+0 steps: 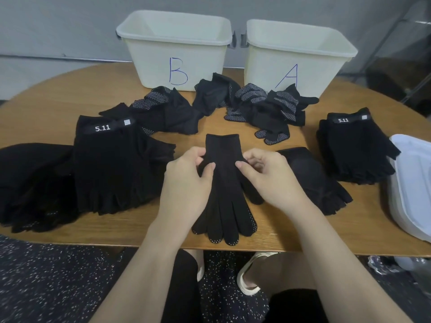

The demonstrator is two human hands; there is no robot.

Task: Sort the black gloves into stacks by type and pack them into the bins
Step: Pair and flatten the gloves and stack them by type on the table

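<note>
both hands, left hand (186,183) and right hand (268,178), pinch the side edges of a dotted full-finger glove (225,194) lying flat mid-counter (58,94); its long axis runs away from the person, cuff far, fingertips at the near edge. sorting looks partway: fingerless stacks (112,164) sit at either side, a loose pile (256,108) remains, and bin b (175,52) and bin a (298,59) look unfilled.

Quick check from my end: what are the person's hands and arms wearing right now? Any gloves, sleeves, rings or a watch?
Nothing is worn on them. The left hand and right hand are bare, without gloves, and no rings show. Both forearms are uncovered as far as the view shows, with no sleeves, watch or wristband.
</note>
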